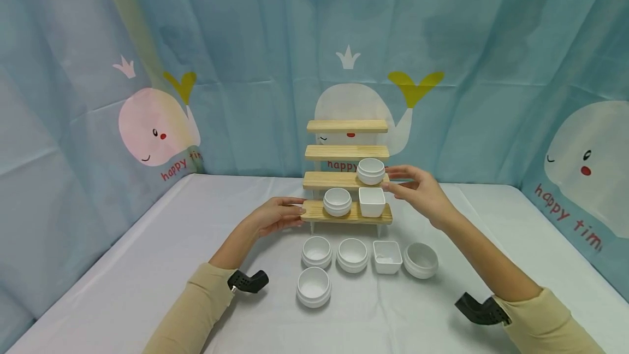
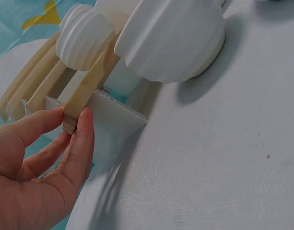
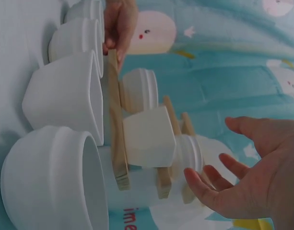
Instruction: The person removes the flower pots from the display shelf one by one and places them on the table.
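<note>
Left hand steadies the stepped wooden rack, right hand hovers by the round bowl on its second step.

Left hand (image 1: 275,216) pinches the end of the rack's (image 1: 346,181) lowest step, thumb and fingers (image 2: 82,136) clamping the wood, plain only from the left wrist. Right hand (image 1: 417,190) is spread, fingers (image 3: 204,189) just short of the round bowl (image 1: 371,171); the right wrist shows the gap. Rack stands mid-bench toward the far edge, five bowls (image 1: 352,254) before it.

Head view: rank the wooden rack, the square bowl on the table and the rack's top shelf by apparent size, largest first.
1. wooden rack
2. top shelf
3. square bowl on the table, though it sits nearer the camera.
</note>
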Demonstrator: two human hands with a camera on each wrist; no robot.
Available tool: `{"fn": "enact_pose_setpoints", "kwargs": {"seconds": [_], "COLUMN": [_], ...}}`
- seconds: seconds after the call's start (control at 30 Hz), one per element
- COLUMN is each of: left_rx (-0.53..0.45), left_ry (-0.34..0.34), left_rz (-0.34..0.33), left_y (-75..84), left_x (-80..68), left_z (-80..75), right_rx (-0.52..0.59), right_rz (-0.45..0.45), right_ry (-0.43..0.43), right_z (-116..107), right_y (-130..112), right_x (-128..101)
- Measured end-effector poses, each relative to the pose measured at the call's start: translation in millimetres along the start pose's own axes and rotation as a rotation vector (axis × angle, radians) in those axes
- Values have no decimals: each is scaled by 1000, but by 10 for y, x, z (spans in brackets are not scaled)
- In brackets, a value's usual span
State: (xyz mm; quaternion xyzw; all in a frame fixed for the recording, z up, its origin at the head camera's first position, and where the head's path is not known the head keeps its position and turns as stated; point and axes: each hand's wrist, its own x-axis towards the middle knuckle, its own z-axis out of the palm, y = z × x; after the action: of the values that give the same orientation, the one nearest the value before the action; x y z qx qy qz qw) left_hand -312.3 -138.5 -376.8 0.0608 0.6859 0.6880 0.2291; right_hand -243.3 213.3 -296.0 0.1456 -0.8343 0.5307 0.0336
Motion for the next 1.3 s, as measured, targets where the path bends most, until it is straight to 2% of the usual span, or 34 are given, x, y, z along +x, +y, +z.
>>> {"fn": "enact_pose_setpoints", "kwargs": {"seconds": [0.5,1.3], "left_rx": [-11,-18], "left_ry": [-13,-13], "left_rz": [3,16], "left_y": [-2,-9], "left_x": [-3,-10], "left_z": [0,1], "right_rx": [-8,-33], "right_rz": [91,163], "right_ry": [-8,-67], "right_z": [-50,-18], "right_y": [27,20], "right_x": [205,503]}}
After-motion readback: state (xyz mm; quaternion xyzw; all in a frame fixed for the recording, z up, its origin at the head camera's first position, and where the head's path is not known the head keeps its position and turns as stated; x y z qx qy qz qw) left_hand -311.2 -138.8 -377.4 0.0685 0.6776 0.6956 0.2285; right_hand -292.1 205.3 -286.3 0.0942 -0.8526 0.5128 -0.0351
